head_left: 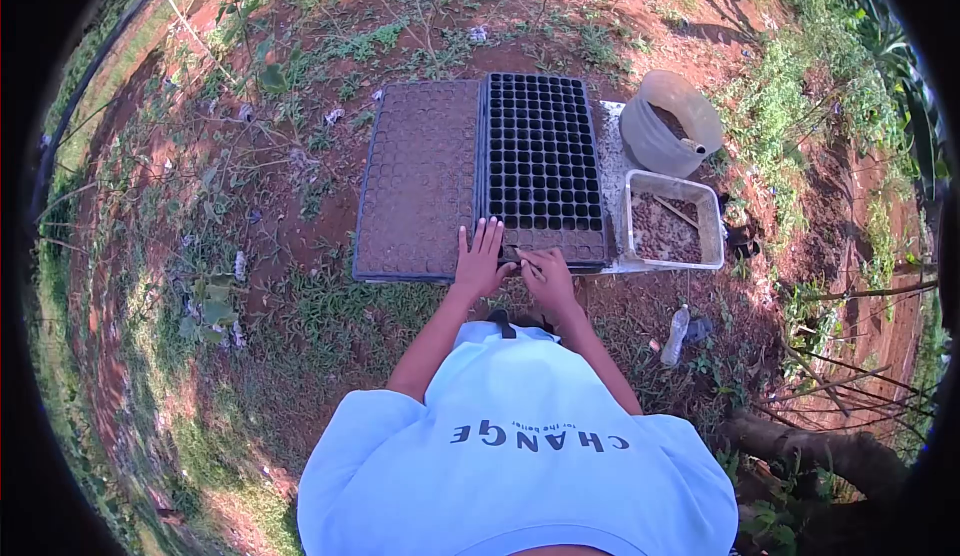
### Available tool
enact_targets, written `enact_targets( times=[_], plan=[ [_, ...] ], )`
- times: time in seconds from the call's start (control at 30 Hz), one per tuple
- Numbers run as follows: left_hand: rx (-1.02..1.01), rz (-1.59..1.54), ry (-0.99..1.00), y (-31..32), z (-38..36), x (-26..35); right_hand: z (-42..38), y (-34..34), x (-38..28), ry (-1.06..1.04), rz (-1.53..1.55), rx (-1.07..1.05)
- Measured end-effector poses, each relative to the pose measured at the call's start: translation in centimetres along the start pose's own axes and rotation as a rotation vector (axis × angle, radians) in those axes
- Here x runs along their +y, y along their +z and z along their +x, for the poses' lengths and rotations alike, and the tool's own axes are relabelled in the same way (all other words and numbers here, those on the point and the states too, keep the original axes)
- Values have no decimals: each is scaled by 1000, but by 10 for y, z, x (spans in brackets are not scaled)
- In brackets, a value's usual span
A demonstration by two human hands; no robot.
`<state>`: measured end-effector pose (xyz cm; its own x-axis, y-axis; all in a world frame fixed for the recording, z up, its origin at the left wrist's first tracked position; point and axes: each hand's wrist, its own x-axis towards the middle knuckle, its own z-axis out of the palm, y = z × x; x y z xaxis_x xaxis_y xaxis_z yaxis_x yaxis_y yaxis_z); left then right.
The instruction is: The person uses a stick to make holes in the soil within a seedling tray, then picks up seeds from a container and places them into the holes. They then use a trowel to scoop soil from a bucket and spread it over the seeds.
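Observation:
A black seedling tray (pixel 542 146) lies on the ground in front of me, most of its cells dark and hollow. Brown soil fills the cells along its near end. My left hand (pixel 481 262) rests on the near left corner of this tray, fingers stretched out and pointing away from me. Just right of it, my right hand (pixel 546 278) is closed in a pinch over the soil-filled cells. A small dark thing shows at its fingertips, too small to name. Left of the black tray, side by side with it, is a soil-covered seedling tray (pixel 416 181).
Right of the trays stand a cut-open plastic jug (pixel 664 146) with soil inside and a white rectangular tub (pixel 720 251) holding soil and a thin stick (pixel 676 212). A clear bottle (pixel 676 336) lies nearer me. Branches (pixel 850 381) stick out at the right.

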<state>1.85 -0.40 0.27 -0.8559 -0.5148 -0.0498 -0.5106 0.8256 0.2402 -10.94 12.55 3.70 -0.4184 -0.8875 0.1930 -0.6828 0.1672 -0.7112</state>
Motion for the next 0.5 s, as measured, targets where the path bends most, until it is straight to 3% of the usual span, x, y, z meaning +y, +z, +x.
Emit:
enact_targets(
  times=[0.5],
  plan=[
    [-5, -2, 3, -1, 0, 0, 3, -1, -10, 57, 12, 20]
  ],
)
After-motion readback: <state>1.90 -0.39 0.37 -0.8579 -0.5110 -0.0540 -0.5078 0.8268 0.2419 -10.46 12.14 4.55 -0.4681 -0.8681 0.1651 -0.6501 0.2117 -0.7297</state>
